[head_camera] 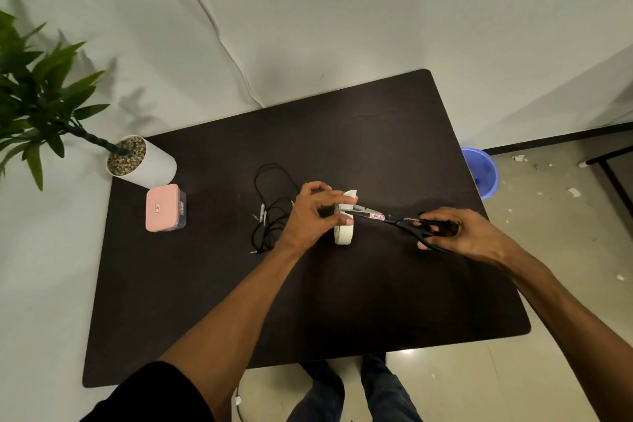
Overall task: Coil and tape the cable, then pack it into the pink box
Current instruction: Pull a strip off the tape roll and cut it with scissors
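A thin black cable lies in loose loops on the dark table, just left of my left hand. My left hand grips a white tape roll standing on edge and pinches a pulled-out strip of tape above it. My right hand holds black-handled scissors, their blades spread around the strip next to the roll. The pink box sits shut at the table's left side, well apart from both hands.
A white pot with pebbles and a green plant stands at the table's back left corner, right behind the box. A blue bucket sits on the floor past the right edge. My legs show below the near edge.
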